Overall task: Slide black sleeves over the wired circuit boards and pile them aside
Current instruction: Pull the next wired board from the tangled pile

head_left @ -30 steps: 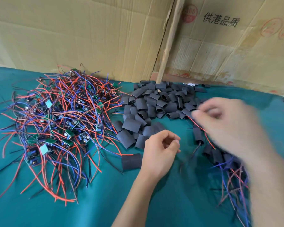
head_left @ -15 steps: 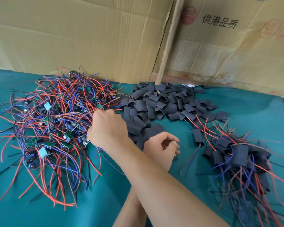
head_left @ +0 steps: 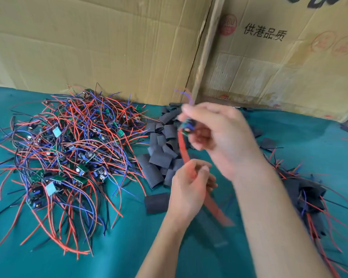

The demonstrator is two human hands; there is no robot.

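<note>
Farthest left of the heap of loose black sleeves lies the tangle of bare boards, green circuit boards with red, blue and black leads, spread on the teal cloth. One sleeve lies alone just in front of the heap, beside the left hand. That hand hovers in front of the heap, its fingers curled, with the red wire passing by them; motion blur hides whether they pinch the wire or a sleeve, so I cannot tell what it grips. Above the heap the right hand pinches a small green circuit board between thumb and fingertips, clamped firmly, its red lead hanging down toward the left hand and a blue lead sticking up. Right of the heap, partly behind the right forearm, sits the pile of sleeved boards.

The step in hand looks like readying this board for its sleeve. To do it well, gather the trailing leads into one bundle, feed them through the sleeve first, then draw the sleeve up until it covers the board squarely. Keeping the board pinched by its edges should stop components snagging the sleeve's mouth.
</note>
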